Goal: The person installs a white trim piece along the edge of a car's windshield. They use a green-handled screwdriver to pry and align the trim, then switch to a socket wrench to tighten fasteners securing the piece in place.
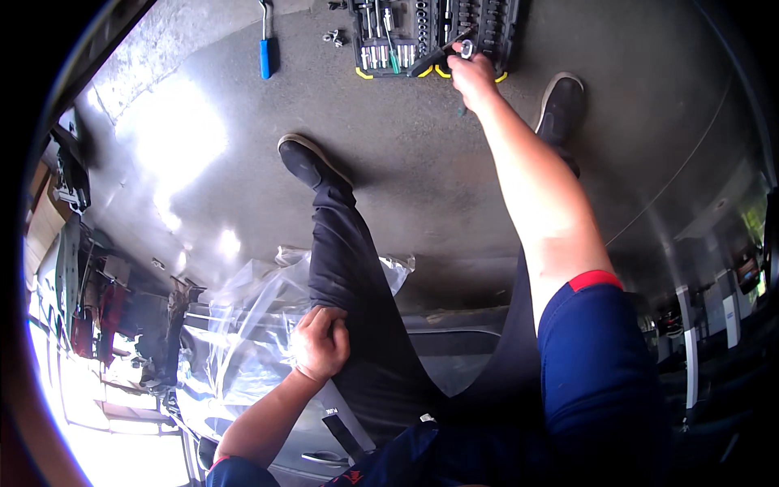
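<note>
Socket set (430, 32) lies open on the floor as the right hand (472, 75) pinches a small metal piece over it, not yet carried away, left hand (320, 341) curled on the thigh.

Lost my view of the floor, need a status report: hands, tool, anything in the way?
Right hand at open socket set case, fingers closed on a small metal tool. Left hand resting fisted on thigh. Blue-handled wrench lies apart, left of case.

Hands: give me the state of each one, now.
Left hand: closed in a fist on the thigh, holding nothing visible.
Right hand: fingers closed on a small metal tool at the open socket set case.
</note>
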`<state>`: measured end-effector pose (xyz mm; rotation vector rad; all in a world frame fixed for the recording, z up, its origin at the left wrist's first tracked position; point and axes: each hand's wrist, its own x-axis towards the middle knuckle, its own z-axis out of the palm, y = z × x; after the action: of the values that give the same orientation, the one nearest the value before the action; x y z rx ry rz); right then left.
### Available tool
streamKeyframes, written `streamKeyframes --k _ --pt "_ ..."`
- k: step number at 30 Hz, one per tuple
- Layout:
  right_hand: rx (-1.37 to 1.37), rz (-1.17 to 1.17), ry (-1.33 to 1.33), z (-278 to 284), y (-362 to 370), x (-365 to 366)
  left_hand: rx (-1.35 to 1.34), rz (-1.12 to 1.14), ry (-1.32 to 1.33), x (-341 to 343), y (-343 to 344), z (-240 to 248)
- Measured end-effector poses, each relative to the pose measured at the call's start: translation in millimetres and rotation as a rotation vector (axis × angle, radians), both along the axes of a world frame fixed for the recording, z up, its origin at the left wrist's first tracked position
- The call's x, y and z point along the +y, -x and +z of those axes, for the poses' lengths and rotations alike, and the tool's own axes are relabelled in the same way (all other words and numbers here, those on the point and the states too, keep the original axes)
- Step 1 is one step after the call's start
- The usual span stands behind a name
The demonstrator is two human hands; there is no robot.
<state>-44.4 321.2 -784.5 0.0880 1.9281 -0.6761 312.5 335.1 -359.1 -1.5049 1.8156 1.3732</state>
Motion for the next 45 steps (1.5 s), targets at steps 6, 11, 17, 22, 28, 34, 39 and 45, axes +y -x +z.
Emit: streamKeyframes --k 6,11,17,22,28,34,39,45 --pt "0.218 0.017 0.113 -5.3 -26.1 10.0 -0.008 -0.022 -0.002 -1.6 1.4 -1.0" --pt "0.460 0.193 -0.132 -20.5 18.0 39.6 -0.017 0.006 -0.021 -4.8 -0.7 -1.8" --pt "0.453 0.545 -0.003 -11.0 47.0 5.4 -0.016 0.025 -0.004 -5.6 -11.3 0.2" --pt "0.571 0.799 -0.162 -10.8 57.4 -18.9 -0.011 0.034 -0.004 -6.9 -9.9 -0.9" --pt "0.484 0.871 -0.226 -17.3 76.4 -43.0 -0.020 0.032 -0.017 -9.4 -10.3 -0.2" --pt "0.482 0.919 -0.184 -19.8 77.8 -37.0 -0.007 0.047 -0.012 -8.2 -12.0 -0.1" --pt "0.631 0.975 -0.213 7.1 64.6 -44.2 -0.013 0.029 0.002 -9.9 -6.8 2.2" --pt "-0.391 0.049 0.143 130.8 35.9 -14.7 -0.085 -0.025 0.033 -7.3 10.2 -0.3"
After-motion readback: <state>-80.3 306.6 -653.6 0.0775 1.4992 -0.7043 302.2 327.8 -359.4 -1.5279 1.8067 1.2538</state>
